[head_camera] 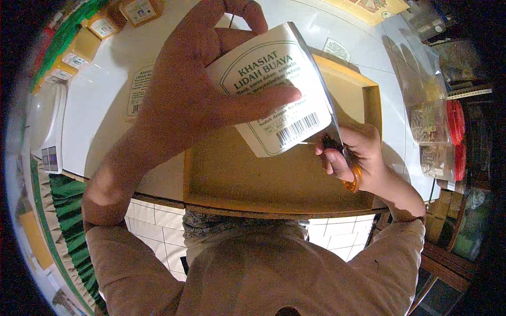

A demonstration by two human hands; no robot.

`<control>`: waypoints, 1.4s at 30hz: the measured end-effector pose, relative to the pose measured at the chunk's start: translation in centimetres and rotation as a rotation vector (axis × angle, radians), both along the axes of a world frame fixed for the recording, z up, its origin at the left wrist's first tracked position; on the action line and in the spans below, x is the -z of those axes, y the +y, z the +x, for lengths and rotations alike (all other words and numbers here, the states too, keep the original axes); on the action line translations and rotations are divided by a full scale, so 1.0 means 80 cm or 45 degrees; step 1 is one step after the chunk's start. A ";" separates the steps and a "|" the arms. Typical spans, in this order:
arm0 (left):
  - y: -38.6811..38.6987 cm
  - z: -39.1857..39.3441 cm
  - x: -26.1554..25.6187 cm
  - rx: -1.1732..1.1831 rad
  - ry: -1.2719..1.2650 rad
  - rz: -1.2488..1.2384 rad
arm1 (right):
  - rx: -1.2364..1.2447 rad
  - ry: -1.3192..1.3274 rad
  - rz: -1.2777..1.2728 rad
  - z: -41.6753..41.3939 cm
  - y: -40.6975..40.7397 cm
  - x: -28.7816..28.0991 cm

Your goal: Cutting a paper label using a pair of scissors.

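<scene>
My left hand (178,87) pinches a white paper label (276,59) with green print and a barcode, its thumb lying across the front. The label is tilted and held up above a shallow cardboard box (253,181). My right hand (365,154) grips scissors with an orange handle (354,179), close to the label's right edge. A dark blade runs along that edge; whether it touches the paper I cannot tell. One similar label (337,49) lies beyond the box, and another (137,93) is partly covered by my left forearm.
On the white tabletop (106,55), a white device like a kitchen scale (51,138) stands at the left. Several labelled packs (75,60) line the far left. Clear plastic jars (431,122) with red lids (456,122) are at the right. Green pleated cloth (71,213) hangs lower left.
</scene>
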State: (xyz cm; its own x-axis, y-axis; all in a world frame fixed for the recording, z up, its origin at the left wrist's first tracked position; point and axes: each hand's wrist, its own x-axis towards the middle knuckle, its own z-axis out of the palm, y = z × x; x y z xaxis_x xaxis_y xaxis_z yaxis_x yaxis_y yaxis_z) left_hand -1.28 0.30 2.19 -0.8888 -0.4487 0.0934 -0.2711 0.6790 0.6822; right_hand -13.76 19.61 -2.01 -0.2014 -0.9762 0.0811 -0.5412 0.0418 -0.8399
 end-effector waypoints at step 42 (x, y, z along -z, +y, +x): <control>0.000 -0.007 0.045 0.225 0.606 0.576 | 0.074 -0.094 -0.091 0.002 -0.003 0.011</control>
